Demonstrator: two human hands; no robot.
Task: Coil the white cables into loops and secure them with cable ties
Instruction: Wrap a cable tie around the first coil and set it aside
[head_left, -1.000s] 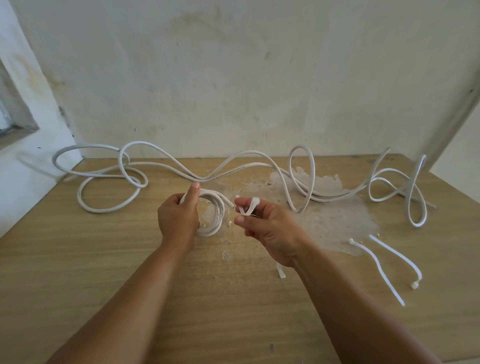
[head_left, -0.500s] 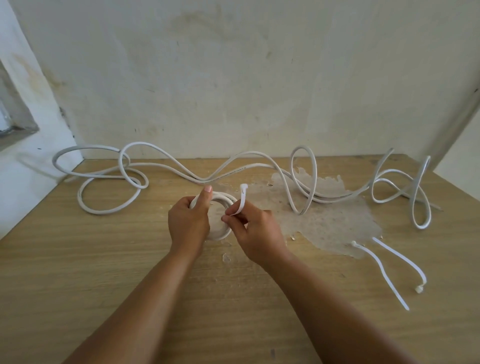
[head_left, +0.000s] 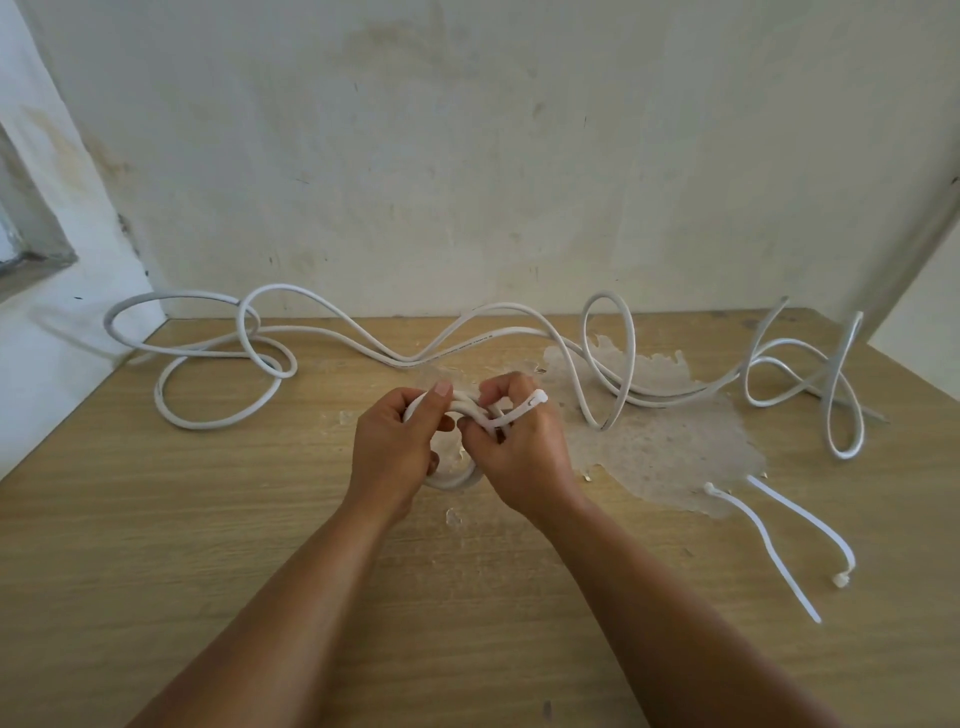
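Note:
A small coil of white cable (head_left: 451, 479) sits between my hands near the middle of the wooden table (head_left: 156, 545). My left hand (head_left: 395, 452) grips the coil's left side, thumb on top. My right hand (head_left: 519, 447) holds a white cable tie (head_left: 524, 408) laid across the coil's right side, with the tie's head sticking out past my knuckles. A long loose white cable (head_left: 467, 345) snakes along the back of the table in several loops. Two spare cable ties (head_left: 769, 540) lie on the table at the right.
A pale patch of worn surface (head_left: 665, 447) spreads right of my hands. A stained wall (head_left: 467, 156) rises right behind the table. A white wall (head_left: 47, 364) closes the left side, and the table's right edge is near the loose loops (head_left: 841, 395).
My right hand has brought the cable tie from apart to the coil and laid it across the strands. Both hands have closed together over the coil.

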